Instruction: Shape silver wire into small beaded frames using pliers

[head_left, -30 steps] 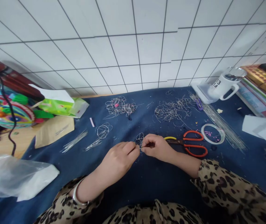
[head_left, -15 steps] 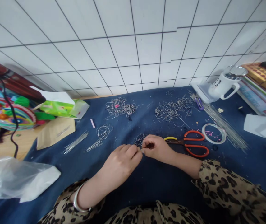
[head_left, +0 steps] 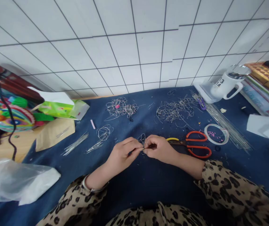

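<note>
Thin silvery wire [head_left: 141,137], bent into loops, rises from between my two hands over the blue cloth. My left hand [head_left: 125,153] pinches at the wire's lower end, thumb against forefinger. Its fingertips meet those of my right hand [head_left: 159,148], which also pinches there with curled fingers. The exact spot they grip is tiny and mostly covered by the fingertips. Just right of my right hand lie scissors with red handles [head_left: 197,144], and a yellow-handled tool [head_left: 172,139] is partly under them.
Tangled wire heaps [head_left: 175,110] and a smaller looped bundle [head_left: 121,107] lie toward the wall. Straight wires [head_left: 226,122] lie right, near a clear ring [head_left: 216,134] with pink beads and a white mug [head_left: 230,83]. At left are cut wires [head_left: 75,143] and a plastic bag [head_left: 19,179].
My left hand has turned and its wrist has shifted up a little, so thumb and forefinger now show pinched at the wire. My right hand has stayed almost still.
</note>
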The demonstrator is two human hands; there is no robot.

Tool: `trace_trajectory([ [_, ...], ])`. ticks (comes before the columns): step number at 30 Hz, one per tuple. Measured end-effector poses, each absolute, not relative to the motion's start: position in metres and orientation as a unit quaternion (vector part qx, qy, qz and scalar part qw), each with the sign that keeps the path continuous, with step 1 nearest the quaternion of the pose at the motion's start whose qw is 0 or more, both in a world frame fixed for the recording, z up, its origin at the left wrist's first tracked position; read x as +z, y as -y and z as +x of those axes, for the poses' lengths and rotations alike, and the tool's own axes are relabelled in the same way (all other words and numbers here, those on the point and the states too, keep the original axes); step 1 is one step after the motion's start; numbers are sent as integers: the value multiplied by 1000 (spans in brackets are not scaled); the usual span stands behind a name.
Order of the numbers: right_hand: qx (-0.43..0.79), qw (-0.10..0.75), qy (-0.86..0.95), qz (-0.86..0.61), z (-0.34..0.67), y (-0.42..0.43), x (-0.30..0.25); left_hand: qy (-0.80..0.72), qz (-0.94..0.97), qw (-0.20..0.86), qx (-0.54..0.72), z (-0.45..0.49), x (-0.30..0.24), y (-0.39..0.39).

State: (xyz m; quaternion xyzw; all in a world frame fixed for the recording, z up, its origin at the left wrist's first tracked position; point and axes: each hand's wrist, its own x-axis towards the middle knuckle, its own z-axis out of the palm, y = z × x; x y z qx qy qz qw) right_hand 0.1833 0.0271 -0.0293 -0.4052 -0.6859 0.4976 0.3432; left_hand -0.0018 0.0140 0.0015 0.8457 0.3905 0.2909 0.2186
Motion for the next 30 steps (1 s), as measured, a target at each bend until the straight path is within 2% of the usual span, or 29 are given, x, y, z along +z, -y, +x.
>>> trace_trajectory([
  [5, 494, 349, 691, -395, 183, -27, -29, -379, 864, 148, 297, -4, -5, -12],
  [11, 494, 335, 703, -387, 185, -28, -29, -311, 927, 60, 201, -8, 2, -8],
  [14, 504, 329, 704, -378, 185, -28, -28, -312, 927, 116, 172, -7, 8, -10],
  [20, 573, 311, 654, -383, 188, -28, -24, -392, 822, 328, 251, -7, 8, -19],
  [30, 715, 326, 492, -375, 191, -29, -13, -454, 740, 397, 299, -10, 9, -20],
])
